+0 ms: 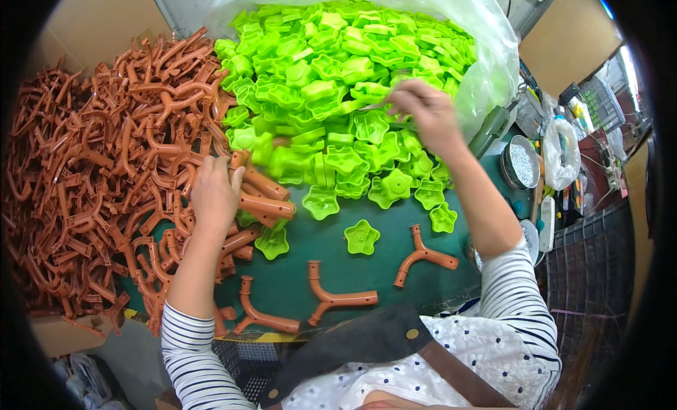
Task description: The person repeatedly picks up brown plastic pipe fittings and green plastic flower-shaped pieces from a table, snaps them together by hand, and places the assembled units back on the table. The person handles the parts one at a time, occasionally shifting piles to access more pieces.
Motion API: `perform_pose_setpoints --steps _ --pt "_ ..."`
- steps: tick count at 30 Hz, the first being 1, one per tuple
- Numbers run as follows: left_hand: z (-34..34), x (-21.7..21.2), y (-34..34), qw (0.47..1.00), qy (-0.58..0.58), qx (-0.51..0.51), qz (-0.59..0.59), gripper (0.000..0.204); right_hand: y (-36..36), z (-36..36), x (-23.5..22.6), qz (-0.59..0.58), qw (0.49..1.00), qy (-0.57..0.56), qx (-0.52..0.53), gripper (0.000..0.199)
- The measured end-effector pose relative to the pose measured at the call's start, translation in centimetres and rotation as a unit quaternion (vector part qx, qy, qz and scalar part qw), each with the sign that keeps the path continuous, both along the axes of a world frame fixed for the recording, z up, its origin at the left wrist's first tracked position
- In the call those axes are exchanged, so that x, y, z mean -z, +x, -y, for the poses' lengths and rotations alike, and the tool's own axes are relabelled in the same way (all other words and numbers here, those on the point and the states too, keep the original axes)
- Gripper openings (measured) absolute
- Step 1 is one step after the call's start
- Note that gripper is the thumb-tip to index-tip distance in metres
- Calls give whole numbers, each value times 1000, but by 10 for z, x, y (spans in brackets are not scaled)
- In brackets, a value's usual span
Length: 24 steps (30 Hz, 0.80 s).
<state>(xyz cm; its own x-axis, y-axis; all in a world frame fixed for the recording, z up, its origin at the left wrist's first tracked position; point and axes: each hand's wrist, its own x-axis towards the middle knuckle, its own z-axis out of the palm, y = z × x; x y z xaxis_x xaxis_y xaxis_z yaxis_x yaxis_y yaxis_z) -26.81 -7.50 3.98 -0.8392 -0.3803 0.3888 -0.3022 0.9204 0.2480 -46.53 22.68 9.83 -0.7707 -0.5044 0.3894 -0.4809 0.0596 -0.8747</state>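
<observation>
My left hand is closed round a brown Y-shaped plastic branch piece at the right edge of a big heap of such brown pieces. Close to it, a green shape is smeared by motion. Over the heap of lime-green star-shaped plastic cups is my right hand, its fingers pinched together. A thin greyish thing shows at their tips, too blurred to name. Nearer me, one green star cup lies apart on the table, with three separate brown Y pieces along the front.
The table has a dark green top. Clear plastic sheeting wraps round the back and right of the star heap. At the right stand a metal bowl of small pale bits and a coil of clear wrap.
</observation>
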Motion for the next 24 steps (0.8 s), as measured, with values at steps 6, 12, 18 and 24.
perform_pose_setpoints --steps 6,12,18,24 --pt "-10 -15 -46 974 -92 186 -96 17 4 -173 -45 -42 956 -227 182 22" --pt "-20 21 -127 935 -221 140 238 14 -61 -384 -84 -40 897 -224 379 26" --pt "-14 58 -149 926 -240 151 249 15 -112 -417 -79 -101 815 51 569 65" --pt "-2 38 -137 934 -168 212 232 24 -17 -211 -51 -344 875 156 303 49"
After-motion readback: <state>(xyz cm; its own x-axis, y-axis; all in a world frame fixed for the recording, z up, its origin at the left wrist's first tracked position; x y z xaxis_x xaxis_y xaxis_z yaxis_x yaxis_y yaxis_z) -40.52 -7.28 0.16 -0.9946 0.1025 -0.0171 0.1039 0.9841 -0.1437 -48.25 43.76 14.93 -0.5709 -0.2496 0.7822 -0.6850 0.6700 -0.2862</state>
